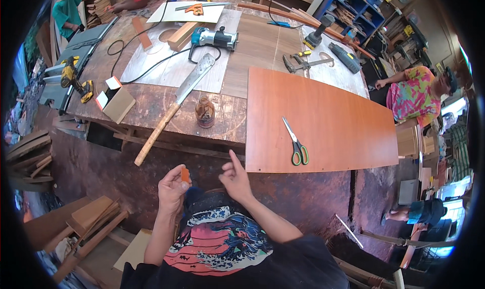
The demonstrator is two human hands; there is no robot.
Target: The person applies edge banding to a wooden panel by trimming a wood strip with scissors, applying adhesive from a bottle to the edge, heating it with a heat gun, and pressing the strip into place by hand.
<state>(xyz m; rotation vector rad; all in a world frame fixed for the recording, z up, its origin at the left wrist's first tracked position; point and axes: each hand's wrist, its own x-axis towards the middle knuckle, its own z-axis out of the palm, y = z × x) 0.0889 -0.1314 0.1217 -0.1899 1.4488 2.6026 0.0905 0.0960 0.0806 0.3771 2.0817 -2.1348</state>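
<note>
My left hand [172,190] is closed, pinching a small flat orange piece [185,175] between thumb and fingers in front of my chest. To its right, my right hand [236,182] holds nothing that I can see; its index finger is stretched toward the table and the others are loosely curled. Just beyond it lies a reddish-brown wooden panel [333,122] with green-and-black scissors [295,143] on top. A machete [194,77] with a pale wooden handle juts over the table's front edge. Beside it stands a brown glass jar [205,112].
On the worktable [96,77] are a blue trim router [214,38], a clamp [305,63], a heat gun [344,58], a cordless drill [76,79] and an open carton [116,102]. One person [417,94] sits at right; others are at far left. Wood scraps [96,216] lie at lower left.
</note>
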